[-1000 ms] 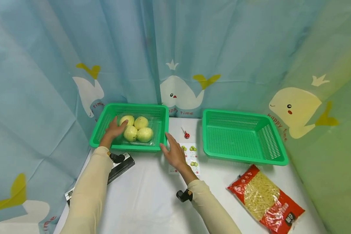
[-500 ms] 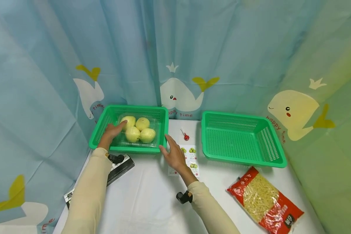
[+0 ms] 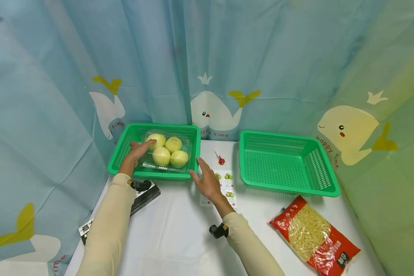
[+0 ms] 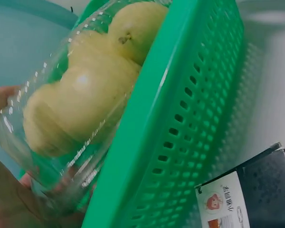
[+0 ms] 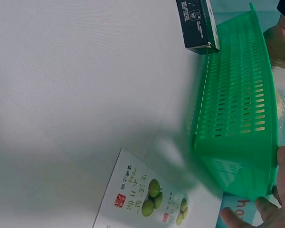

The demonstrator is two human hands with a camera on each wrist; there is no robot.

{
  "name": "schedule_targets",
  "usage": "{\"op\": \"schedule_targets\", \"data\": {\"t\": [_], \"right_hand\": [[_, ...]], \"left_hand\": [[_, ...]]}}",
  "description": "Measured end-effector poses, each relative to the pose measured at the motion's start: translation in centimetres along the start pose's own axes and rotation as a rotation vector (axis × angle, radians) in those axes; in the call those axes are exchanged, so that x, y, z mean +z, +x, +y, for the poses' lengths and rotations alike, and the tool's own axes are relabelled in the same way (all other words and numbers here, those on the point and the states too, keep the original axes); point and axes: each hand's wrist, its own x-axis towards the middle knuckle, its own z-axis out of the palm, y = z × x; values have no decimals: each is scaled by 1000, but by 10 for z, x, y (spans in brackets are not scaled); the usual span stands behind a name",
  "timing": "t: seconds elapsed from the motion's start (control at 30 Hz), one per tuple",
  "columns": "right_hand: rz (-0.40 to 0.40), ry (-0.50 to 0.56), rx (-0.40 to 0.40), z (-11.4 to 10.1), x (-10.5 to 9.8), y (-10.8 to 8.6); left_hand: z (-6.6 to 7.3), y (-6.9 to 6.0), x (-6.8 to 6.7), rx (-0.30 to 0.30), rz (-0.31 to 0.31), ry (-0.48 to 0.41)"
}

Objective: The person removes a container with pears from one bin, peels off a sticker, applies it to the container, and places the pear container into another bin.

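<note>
Head view | left hand grips clear plastic box of round yellow fruit | right hand, fingers spread, touches green perforated basket | I judge: grip made, box not yet out

Left sleeve: cream, plain, long, softly creased, ending at the wrist.
Right sleeve: matching cream, plain, long.
Left wrist device: black, small, rounded, set at the cuff.
Right wrist device: black, compact, rounded, jutting from the cuff.
Left hand: bare.
Right hand: bare.

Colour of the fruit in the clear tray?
Pale yellow fruit; the left wrist view shows it best.
</note>
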Motion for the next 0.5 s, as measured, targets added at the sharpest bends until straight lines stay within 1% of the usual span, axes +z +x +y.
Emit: {"op": "schedule_targets", "data": {"t": [0.07, 0.17, 0.23, 0.37, 0.5], "right_hand": [[-4, 2, 1, 0, 0, 0], [1, 3, 6, 0, -1, 0], [1, 2, 10, 1, -1, 1], [-3, 1, 18, 2, 1, 2], [5, 5, 14, 3, 2, 1]], "left_hand": [[1, -3, -1, 30, 10, -34], [6, -8, 0, 92, 39, -79], [10, -12, 1, 117, 57, -94], [13, -19, 1, 127, 79, -128], [10, -24, -1, 128, 96, -183]]}}
